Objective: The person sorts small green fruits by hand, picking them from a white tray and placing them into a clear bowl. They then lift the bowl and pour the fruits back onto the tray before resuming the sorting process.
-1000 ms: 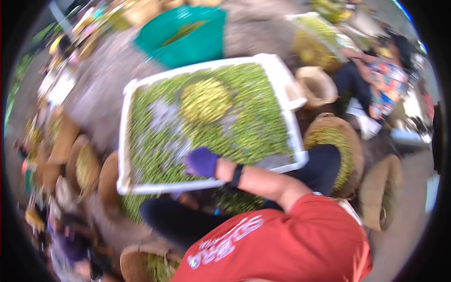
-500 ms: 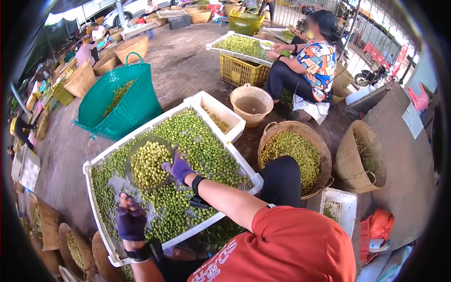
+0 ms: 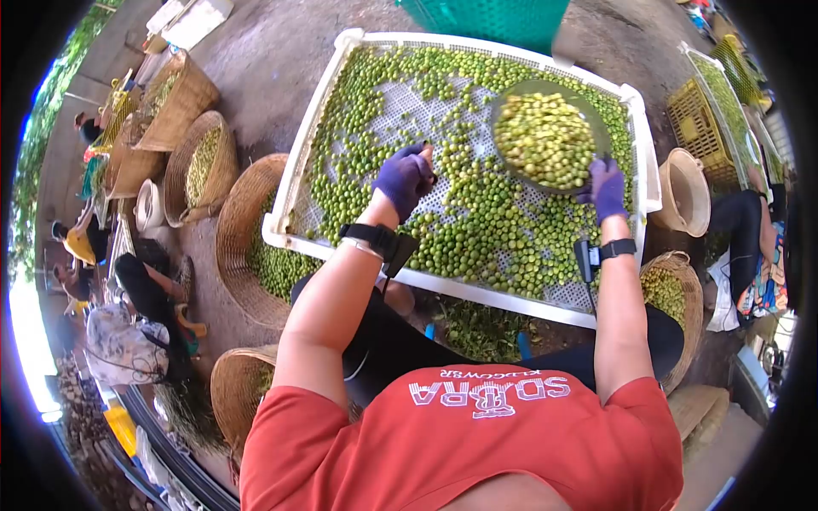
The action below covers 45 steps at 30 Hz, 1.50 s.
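A white mesh tray (image 3: pixel 443 283) holds many small round green fruits (image 3: pixel 460 243) in front of me. On its far right part sits a dark see-through bowl (image 3: pixel 601 136) full of paler yellow-green fruits (image 3: pixel 545 138). My right hand (image 3: pixel 607 189), in a purple fingerless glove, grips the bowl's near right rim. My left hand (image 3: pixel 404 179), gloved alike, is above the middle of the tray with its fingers curled together. Whatever may be in those fingers is hidden.
A green basket (image 3: pixel 494 21) stands beyond the tray. Woven baskets (image 3: pixel 241 247) of fruit stand on the left, and another basket (image 3: pixel 684 294) is near my right knee. A beige bucket (image 3: pixel 684 194) stands right of the tray. Other people sit on both sides.
My view has turned left, so the tray now faces me squarely. My left hand has moved from the tray's near left edge in over the fruits. My right hand stays at the bowl.
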Each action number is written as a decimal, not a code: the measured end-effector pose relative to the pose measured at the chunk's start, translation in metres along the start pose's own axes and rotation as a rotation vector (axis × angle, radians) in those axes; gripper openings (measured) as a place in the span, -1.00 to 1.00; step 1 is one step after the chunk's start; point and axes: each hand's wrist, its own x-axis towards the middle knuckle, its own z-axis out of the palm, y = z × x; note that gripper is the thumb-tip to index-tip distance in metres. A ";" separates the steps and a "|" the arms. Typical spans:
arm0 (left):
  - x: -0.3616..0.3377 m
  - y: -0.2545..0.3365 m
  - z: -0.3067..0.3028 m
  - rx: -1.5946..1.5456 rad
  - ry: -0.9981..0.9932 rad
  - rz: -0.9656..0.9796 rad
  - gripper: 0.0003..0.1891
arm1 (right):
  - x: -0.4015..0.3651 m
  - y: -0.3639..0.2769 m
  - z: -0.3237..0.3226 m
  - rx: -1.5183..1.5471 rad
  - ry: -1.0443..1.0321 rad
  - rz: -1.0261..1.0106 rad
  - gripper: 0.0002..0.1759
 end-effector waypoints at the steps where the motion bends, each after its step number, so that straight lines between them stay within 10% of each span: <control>1: -0.001 0.010 0.005 -0.068 -0.002 -0.114 -0.77 | 0.003 0.006 -0.012 -0.008 0.048 0.025 -0.60; 5: -0.002 0.038 0.019 -0.143 -0.055 -0.468 -0.73 | 0.020 0.030 -0.042 0.045 0.134 0.085 -0.60; 8: -0.001 0.034 0.031 0.396 -0.096 -0.421 -0.72 | 0.020 0.028 -0.055 0.038 0.088 0.120 -0.59; 12: -0.003 0.012 0.039 0.330 -0.142 -0.322 -0.68 | 0.055 0.052 -0.070 -0.839 0.535 -0.592 -0.32; 15: -0.008 0.028 0.047 -0.035 -0.166 -0.442 -0.73 | 0.000 -0.068 -0.057 -0.532 0.334 -0.714 -0.41; 17: -0.011 0.014 0.054 0.480 -0.230 -0.204 -0.67 | -0.014 -0.139 -0.061 -0.392 0.270 -0.718 -0.42; 24: -0.065 0.024 0.086 0.724 -0.720 -0.165 -0.69 | -0.105 -0.353 -0.091 -0.405 0.070 -1.035 -0.52; 29: -0.100 0.068 0.096 0.574 -0.785 -0.222 -0.72 | -0.171 -0.375 -0.119 -0.601 -0.154 -0.846 -0.56; 35: -0.099 0.065 0.070 0.388 -0.676 -0.101 -0.73 | -0.228 -0.479 -0.227 -1.058 0.139 -0.584 -0.54; 45: -0.093 0.075 0.064 0.422 -0.416 0.100 -0.76 | -0.268 -0.545 -0.190 -1.150 0.207 -1.201 -0.79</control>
